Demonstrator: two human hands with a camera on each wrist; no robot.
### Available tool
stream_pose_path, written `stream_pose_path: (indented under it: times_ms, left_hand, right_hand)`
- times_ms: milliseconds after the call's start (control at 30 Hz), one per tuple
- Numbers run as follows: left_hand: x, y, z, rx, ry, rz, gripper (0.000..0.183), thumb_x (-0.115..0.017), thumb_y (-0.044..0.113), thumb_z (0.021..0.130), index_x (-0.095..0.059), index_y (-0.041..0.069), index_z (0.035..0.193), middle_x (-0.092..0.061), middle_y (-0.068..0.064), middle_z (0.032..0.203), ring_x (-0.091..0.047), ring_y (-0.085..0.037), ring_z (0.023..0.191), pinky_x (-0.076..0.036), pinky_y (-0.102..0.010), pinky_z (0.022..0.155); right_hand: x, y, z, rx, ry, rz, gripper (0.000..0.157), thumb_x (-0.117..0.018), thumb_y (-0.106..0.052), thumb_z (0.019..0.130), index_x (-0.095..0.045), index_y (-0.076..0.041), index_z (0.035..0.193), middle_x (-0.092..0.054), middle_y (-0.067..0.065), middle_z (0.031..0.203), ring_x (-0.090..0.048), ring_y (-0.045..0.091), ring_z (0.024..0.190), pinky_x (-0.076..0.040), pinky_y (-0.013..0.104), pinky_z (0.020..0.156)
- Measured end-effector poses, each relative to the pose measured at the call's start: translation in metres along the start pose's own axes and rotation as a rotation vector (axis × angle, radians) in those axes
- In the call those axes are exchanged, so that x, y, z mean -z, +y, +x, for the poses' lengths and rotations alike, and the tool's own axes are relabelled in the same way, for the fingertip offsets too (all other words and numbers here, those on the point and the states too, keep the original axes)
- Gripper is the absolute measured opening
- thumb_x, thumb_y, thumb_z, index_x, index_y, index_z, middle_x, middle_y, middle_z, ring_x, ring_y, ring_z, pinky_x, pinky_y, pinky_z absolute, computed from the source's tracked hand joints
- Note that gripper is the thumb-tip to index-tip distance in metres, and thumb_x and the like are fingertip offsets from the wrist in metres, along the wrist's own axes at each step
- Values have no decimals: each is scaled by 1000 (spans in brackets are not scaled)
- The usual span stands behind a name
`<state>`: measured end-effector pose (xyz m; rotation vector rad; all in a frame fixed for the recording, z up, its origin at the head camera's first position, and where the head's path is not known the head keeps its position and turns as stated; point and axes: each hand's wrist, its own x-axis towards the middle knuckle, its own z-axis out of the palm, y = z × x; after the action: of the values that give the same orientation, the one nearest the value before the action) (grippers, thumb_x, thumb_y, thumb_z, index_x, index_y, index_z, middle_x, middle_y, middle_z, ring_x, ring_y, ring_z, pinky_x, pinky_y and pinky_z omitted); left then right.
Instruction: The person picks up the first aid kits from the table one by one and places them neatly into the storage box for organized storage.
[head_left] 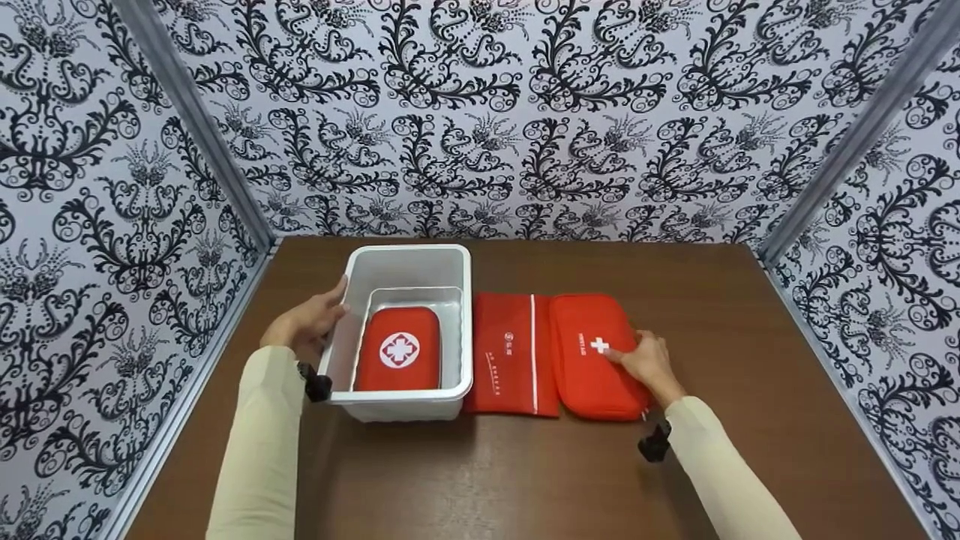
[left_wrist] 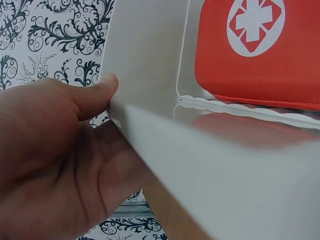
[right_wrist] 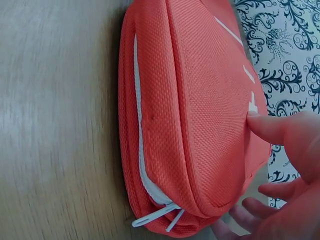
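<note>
My left hand (head_left: pixel 311 319) grips the left wall of a white plastic bin (head_left: pixel 465 322), thumb over the rim and fingers outside it. In the bin lies a red first aid case (head_left: pixel 399 367) with a round white cross emblem, inside a clear container (head_left: pixel 450 300). My right hand (head_left: pixel 649 364) holds the right side of a red first aid pouch (head_left: pixel 592 322); its thumb presses the top by the white cross, and the fingers lie along the side. The right wrist view shows the pouch's white zipper (right_wrist: pixel 141 125). Some right fingertips are hidden by the pouch.
Between bin and pouch a flat red bag (head_left: pixel 506 375) with a white stripe lies on the brown wooden table (head_left: pixel 525 472). Its left edge meets the bin. Patterned walls (head_left: pixel 487 112) stand behind and on both sides.
</note>
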<state>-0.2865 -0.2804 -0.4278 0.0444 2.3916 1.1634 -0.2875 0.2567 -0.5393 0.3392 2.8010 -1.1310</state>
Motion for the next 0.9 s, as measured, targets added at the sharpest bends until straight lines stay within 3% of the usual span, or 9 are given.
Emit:
stream_pose_path:
  times_ms: [200,400,533,600,667,767,833,900]
  left_hand:
    - [0,-2,1,-6,3,-8,65,-29,17,110,14,20,158,-15,-40,156,-54,-49,120,-57,-61,88]
    - [0,-1,2,-21,23,31,65,-31,16,109,10,18,159,-23,-41,151,-63,-38,100,-61,-54,79]
    - [-2,-2,1,0,5,-1,64,-29,18,110,12,20,159,-29,-39,149,-62,-36,103,-61,-53,83]
    - [-2,-3,1,6,-2,-11,64,-29,18,110,12,21,159,-38,-38,141,-63,-33,99,-62,-50,81]
    - [-3,-4,1,3,-3,-8,64,-29,18,110,13,19,159,-51,-32,121,-65,-27,87,-63,-44,72]
    - [-2,-2,2,0,6,20,65,-30,17,110,12,17,159,-52,-16,91,-58,-15,67,-60,-34,58]
    - [-1,-1,1,5,8,18,64,-30,17,110,12,18,159,-50,-13,88,-57,-14,66,-59,-34,58]
    - [-1,0,0,13,6,2,64,-29,18,110,12,20,159,-52,-18,99,-59,-18,74,-61,-39,66]
  right_hand:
    - [2,0,-1,-44,-6,-8,89,-78,-39,85,-39,18,141,-46,40,139,-46,50,128,-42,56,111]
    - [5,1,2,-120,-84,32,91,-75,-38,88,-31,16,147,-42,37,146,-47,48,129,-41,55,113]
    - [8,4,3,-156,-122,80,94,-75,-37,88,-28,16,149,-41,37,146,-49,46,126,-42,55,112]
    - [10,5,1,-156,-126,114,87,-76,-35,88,-36,16,145,-53,34,134,-58,39,112,-52,48,102]
    - [11,7,1,-163,-136,165,74,-77,-31,88,-46,16,136,-64,26,112,-65,29,93,-58,38,86]
    - [13,7,2,-168,-141,218,60,-78,-27,87,-55,16,123,-66,8,84,-62,14,69,-54,25,62]
    - [14,7,4,-168,-141,230,61,-78,-24,87,-55,17,124,-65,7,83,-61,12,66,-54,23,60]
    - [15,7,6,-164,-137,224,65,-78,-22,87,-51,19,130,-65,11,93,-61,13,70,-54,23,62]
